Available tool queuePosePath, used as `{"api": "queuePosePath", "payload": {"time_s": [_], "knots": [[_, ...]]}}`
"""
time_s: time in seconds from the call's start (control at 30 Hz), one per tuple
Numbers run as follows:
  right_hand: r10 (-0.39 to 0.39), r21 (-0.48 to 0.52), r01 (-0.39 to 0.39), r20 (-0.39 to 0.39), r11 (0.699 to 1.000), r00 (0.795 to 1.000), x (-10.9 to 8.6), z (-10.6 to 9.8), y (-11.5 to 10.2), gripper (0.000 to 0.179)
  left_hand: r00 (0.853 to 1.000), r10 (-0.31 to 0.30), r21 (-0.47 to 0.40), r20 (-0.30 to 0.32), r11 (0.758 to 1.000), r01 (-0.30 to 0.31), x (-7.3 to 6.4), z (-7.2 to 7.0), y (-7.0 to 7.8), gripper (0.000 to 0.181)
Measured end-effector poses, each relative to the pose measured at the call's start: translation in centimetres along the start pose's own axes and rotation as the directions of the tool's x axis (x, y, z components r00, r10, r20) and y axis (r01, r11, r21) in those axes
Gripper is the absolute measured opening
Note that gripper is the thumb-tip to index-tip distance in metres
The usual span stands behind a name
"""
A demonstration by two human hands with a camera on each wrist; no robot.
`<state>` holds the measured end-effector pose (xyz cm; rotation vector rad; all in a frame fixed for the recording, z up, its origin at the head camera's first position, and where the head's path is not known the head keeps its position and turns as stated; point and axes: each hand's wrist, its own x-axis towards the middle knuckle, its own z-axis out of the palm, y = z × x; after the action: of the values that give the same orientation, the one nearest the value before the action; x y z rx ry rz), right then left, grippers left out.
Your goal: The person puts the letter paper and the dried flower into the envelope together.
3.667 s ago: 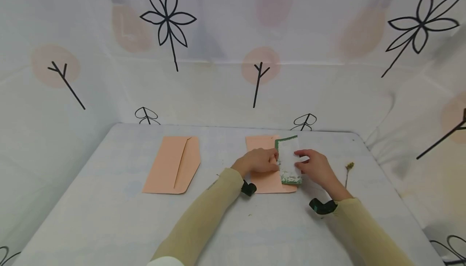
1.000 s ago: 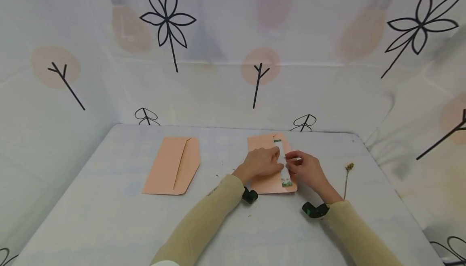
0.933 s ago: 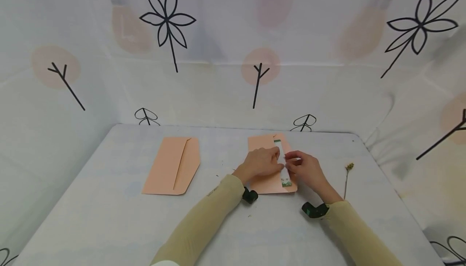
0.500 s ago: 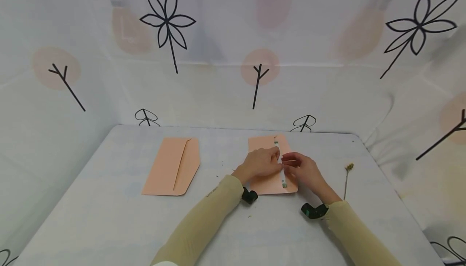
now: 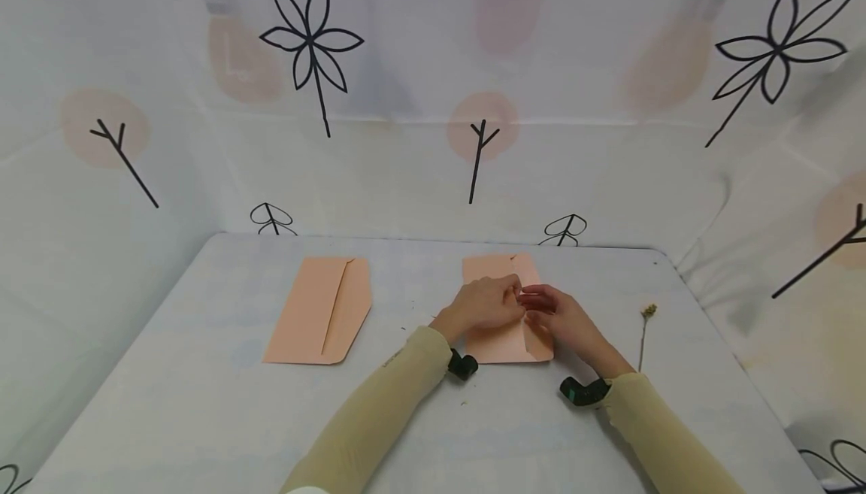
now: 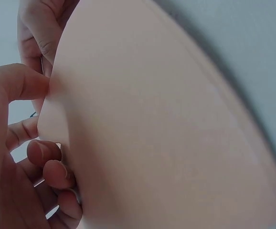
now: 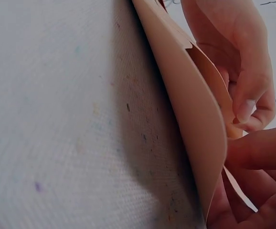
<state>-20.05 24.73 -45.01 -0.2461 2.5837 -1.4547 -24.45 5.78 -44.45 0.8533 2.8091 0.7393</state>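
My left hand [image 5: 483, 304] pinches the opening edge of a peach envelope [image 5: 497, 343] on the table, right of centre. In the left wrist view, the left thumb [image 6: 28, 82] presses on its paper while the other fingers curl under the edge. My right hand [image 5: 564, 321] meets the left at the opening, gripping the flap side. In the right wrist view, the flap [image 7: 195, 105] bows up off the table, the right thumb [image 7: 257, 149] is at its edge, and a pale paper strip [image 7: 240, 191] shows beside the right fingers. The green-bordered card is hidden in the head view.
A second peach envelope [image 5: 321, 310] lies on the left of the white table [image 5: 203, 419]. A dried flower stem [image 5: 646, 328] lies right of my right hand. Small specks dot the tabletop. A printed cloth [image 5: 392, 171] hangs behind.
The green-bordered white card has slid left into the right-hand envelope, narrowing to a strip and then out of sight. My right hand has moved left with it; the left hand has stayed nearly still.
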Motion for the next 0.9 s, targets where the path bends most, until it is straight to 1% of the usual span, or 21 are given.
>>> {"api": "queuePosePath", "payload": {"time_s": [0.13, 0.3, 0.43, 0.53, 0.6, 0.8, 0.9], "knots": [[0.014, 0.029, -0.015, 0.023, 0.999, 1.0, 0.1, 0.0, 0.3, 0.044, 1.0, 0.003, -0.003, 0.003, 1.0, -0.003, -0.1, -0.1, 0.1, 0.019], [0.014, 0.036, -0.016, 0.032, 0.999, 0.999, 0.1, 0.1, 0.4, 0.045, 1.0, -0.001, -0.002, 0.007, 1.0, 0.001, -0.2, 0.0, 0.2, 0.018], [0.005, 0.038, -0.006, 0.03, 0.999, 1.0, 0.0, 0.0, 0.3, 0.045, 1.0, -0.006, -0.012, 0.019, 1.0, 0.006, -0.2, 0.0, 0.2, 0.018], [0.011, 0.022, -0.012, 0.01, 1.0, 1.0, -0.1, -0.2, 0.4, 0.044, 1.0, 0.002, -0.027, 0.031, 1.0, -0.001, -0.3, -0.1, 0.2, 0.019], [0.019, -0.001, -0.019, -0.005, 1.0, 1.0, -0.2, -0.4, 0.4, 0.044, 0.999, 0.01, -0.033, 0.044, 0.999, -0.008, -0.3, 0.0, 0.1, 0.018], [0.062, -0.054, -0.064, -0.037, 0.996, 0.997, -0.8, -1.1, 0.7, 0.042, 0.993, 0.009, -0.038, 0.118, 0.999, -0.005, -0.2, 0.0, -0.3, 0.018], [0.083, -0.07, -0.087, -0.06, 0.994, 0.995, -1.4, -1.7, 0.8, 0.042, 0.991, 0.014, -0.051, 0.134, 0.999, -0.007, 0.0, 0.2, -0.4, 0.019]]}}
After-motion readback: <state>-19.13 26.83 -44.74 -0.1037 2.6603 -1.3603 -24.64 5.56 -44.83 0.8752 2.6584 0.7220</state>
